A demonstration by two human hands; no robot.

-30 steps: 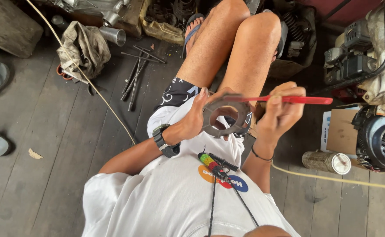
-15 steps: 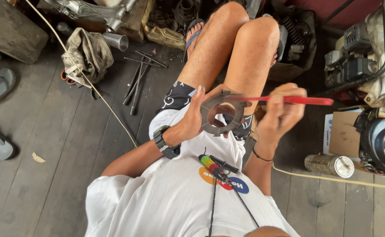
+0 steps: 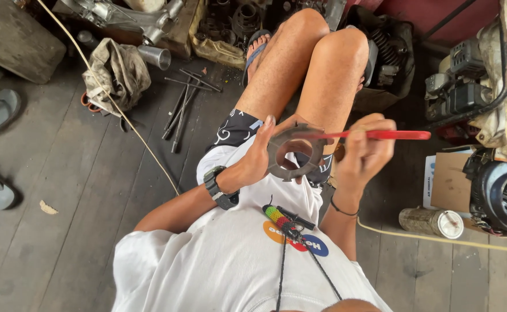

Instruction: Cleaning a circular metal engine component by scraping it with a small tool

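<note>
Grey plank floor; toothed metal ring

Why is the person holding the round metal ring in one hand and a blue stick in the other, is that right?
Not quite: in the head view the stick in the right hand is red, not blue. The left hand does hold the round metal ring.

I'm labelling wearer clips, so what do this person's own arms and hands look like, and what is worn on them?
Both arms are bare below short white T-shirt sleeves. The left hand has a chunky black wristwatch at its wrist; the right hand has a thin dark cord bracelet. No gloves, fingers uncovered.
</note>
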